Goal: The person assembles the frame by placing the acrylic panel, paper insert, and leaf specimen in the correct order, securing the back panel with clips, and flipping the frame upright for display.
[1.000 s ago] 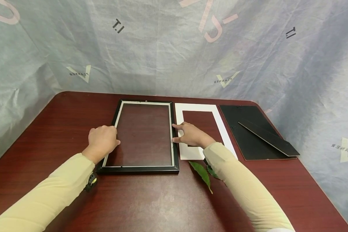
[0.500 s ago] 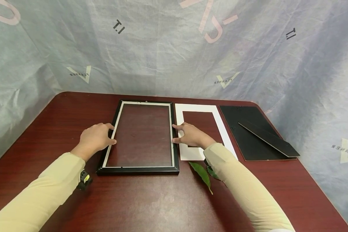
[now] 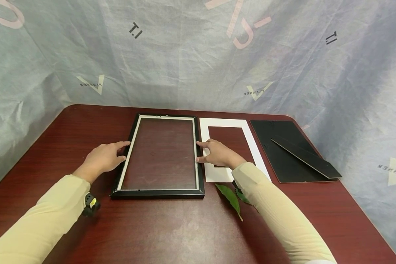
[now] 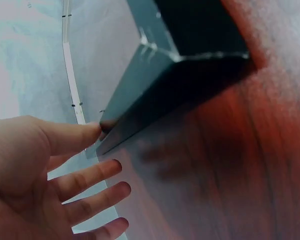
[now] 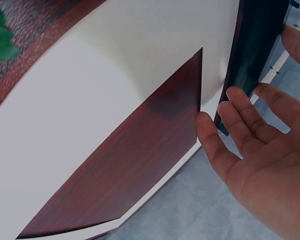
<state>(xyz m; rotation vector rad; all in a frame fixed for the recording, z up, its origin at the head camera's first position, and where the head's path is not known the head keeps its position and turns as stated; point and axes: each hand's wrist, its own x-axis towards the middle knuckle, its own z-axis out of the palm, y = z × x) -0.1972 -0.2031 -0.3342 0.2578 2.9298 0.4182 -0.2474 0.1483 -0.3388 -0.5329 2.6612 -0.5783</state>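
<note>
At half past ten from the black frame (image 3: 158,194), on the pale backdrop (image 3: 184,73): large yellowish V (image 3: 99,88), small mirrored lettering across it, middle letters hard to read. Eight o'clock: pale yellow left sleeve (image 3: 52,216), black wrist device (image 3: 91,204) with a yellow patch. Nine o'clock: left hand (image 3: 102,157), wide, fingers spread, index and thumb tips at the frame's left rail. Half past eleven, backdrop: black print (image 3: 135,30), T and I either side of a dot, tilted.

Frame lies flat on the reddish-brown surface (image 3: 171,227), thin pale inner border all round. Three o'clock, right hand (image 3: 219,153): also wide, thumb and index apart, both tips at the right rail. Four o'clock: green leaf (image 3: 230,198), second leaf (image 3: 242,196) partly hidden by the right sleeve (image 3: 277,209). Three o'clock, just beside the frame: white mat (image 3: 222,122), under the right hand's reach. Two o'clock, backdrop: another V, PLANNER legible in mirror writing (image 3: 255,92).

Farther toward three: black backing board (image 3: 267,128), strut (image 3: 305,157) slanting from the board's centre to past its four o'clock corner. Two o'clock, high: second T-and-I print (image 3: 331,37).
</note>
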